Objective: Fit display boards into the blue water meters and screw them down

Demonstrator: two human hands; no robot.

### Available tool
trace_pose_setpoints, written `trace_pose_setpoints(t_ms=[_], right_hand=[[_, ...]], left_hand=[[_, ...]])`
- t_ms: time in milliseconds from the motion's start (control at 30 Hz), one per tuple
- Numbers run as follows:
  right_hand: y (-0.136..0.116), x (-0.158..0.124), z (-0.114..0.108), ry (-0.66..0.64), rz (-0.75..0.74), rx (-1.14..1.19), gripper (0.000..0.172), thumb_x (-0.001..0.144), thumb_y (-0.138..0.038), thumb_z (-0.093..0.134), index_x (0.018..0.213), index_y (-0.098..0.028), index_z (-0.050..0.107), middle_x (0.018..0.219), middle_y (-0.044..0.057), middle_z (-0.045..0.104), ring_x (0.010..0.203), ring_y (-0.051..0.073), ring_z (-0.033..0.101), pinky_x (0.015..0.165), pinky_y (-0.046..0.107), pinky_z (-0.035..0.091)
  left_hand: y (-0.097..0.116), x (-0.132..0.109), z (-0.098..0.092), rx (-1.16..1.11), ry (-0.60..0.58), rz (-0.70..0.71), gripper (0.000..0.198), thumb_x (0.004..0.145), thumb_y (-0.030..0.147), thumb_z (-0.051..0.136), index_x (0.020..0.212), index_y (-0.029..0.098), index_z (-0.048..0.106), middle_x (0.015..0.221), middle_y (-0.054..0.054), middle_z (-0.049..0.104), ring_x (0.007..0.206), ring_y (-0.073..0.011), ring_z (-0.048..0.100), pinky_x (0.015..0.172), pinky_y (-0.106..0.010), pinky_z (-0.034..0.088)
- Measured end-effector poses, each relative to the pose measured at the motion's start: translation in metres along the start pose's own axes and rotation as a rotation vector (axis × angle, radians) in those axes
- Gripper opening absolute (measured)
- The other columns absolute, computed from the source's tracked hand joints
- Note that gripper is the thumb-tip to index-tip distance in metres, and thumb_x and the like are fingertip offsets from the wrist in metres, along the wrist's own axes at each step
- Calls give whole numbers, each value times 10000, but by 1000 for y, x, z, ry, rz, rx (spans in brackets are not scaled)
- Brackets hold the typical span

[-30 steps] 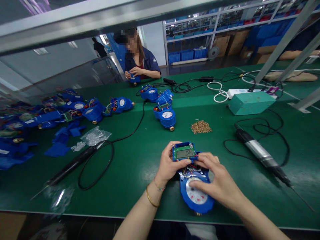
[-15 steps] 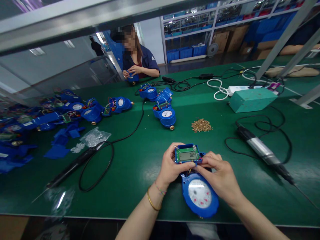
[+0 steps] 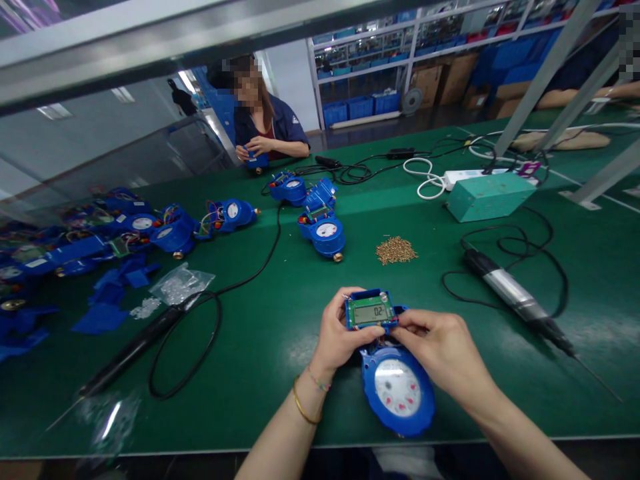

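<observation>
My left hand [image 3: 340, 331] is closed around a blue water meter's display housing [image 3: 371, 311], thumb along the lower edge. Its green circuit board carries an LCD reading about 0.2. Below it, the meter's round dial [image 3: 399, 387] in a blue case faces up near the table's front edge. My right hand [image 3: 443, 347] pinches at the housing's lower right corner, where red wires show; its fingertips partly hide what lies between them. Beyond my hands lies a pile of small brass screws [image 3: 396, 251].
An electric screwdriver [image 3: 517, 297] lies at right, another [image 3: 133, 350] at left by a plastic bag [image 3: 183, 283]. Several blue meters [image 3: 327, 233] stand ahead and at left. A green box [image 3: 490, 197] sits back right. Across the table, a co-worker [image 3: 270, 127] holds a blue part.
My right hand's fingers have drawn together into a tighter pinch at the housing's corner. The left hand keeps its hold. The whole view has shifted slightly.
</observation>
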State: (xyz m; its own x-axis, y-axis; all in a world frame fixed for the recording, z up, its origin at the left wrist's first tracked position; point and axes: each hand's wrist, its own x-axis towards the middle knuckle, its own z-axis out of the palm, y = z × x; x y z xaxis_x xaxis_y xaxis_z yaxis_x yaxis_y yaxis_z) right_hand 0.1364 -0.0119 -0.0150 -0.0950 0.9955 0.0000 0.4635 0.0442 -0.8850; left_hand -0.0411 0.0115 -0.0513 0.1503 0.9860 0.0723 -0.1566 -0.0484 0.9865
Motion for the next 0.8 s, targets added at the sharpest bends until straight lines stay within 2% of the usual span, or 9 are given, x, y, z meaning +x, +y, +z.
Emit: trace_pose_setpoints(t_ms=[67, 167, 300, 400, 500, 633, 733, 800], right_hand=[[-2, 3, -2, -66, 52, 23, 285, 809, -383, 578, 641, -183, 691, 529, 0, 594, 499, 143, 501, 497, 258, 311], [-1, 7, -4, -130, 83, 38, 276, 785, -396, 594, 647, -174, 683, 516, -10, 576, 491, 129, 484, 491, 245, 309], [4, 9, -3, -141, 35, 35, 292, 753, -423, 640, 603, -173, 648, 532, -41, 430, 534, 107, 356, 509, 248, 242], [9, 4, -3, -132, 42, 39, 297, 754, -459, 670, 695, -172, 716, 513, -57, 373, 516, 102, 302, 499, 254, 207], [10, 0, -5, -123, 68, 118, 321, 730, -488, 712, 766, -173, 768, 519, -40, 464, 509, 100, 340, 493, 246, 243], [5, 0, -10, -174, 117, 250, 351, 765, -487, 667, 690, -156, 755, 495, -1, 547, 457, 106, 412, 450, 236, 296], [3, -4, -13, -109, 92, 257, 327, 762, -477, 703, 748, -153, 747, 472, -15, 542, 428, 117, 464, 418, 227, 349], [3, -12, -16, 24, -53, 154, 300, 773, -460, 744, 829, -166, 732, 514, -32, 552, 435, 114, 492, 412, 219, 380]], left_hand=[[1, 0, 0, -2, 0, -4, 605, 568, 351, 919, 1063, 182, 614, 994, -24, 642, 916, -176, 625, 838, -251, 502], [2, 2, 1, -8, 4, -11, 612, 559, 357, 923, 1056, 179, 615, 995, -27, 641, 916, -181, 627, 839, -257, 507], [1, 3, 1, -42, 6, -29, 614, 555, 354, 925, 1054, 181, 614, 994, -22, 645, 913, -177, 632, 844, -254, 508], [0, 2, 1, -91, 7, -51, 605, 561, 347, 921, 1051, 183, 606, 973, -14, 656, 871, -162, 641, 813, -244, 514], [-2, 2, 1, -136, 11, -64, 597, 561, 339, 920, 1043, 183, 603, 949, -6, 669, 829, -149, 644, 780, -232, 516], [-2, 3, 1, -159, 18, -59, 585, 558, 322, 920, 1037, 182, 613, 954, -2, 673, 833, -145, 640, 785, -228, 509], [-3, 3, 1, -155, 28, -66, 588, 566, 321, 916, 1052, 185, 615, 947, -3, 673, 825, -146, 639, 780, -230, 502], [-3, 3, 1, -151, 39, -75, 593, 565, 328, 914, 1056, 184, 615, 947, -8, 678, 822, -153, 645, 778, -239, 506]])
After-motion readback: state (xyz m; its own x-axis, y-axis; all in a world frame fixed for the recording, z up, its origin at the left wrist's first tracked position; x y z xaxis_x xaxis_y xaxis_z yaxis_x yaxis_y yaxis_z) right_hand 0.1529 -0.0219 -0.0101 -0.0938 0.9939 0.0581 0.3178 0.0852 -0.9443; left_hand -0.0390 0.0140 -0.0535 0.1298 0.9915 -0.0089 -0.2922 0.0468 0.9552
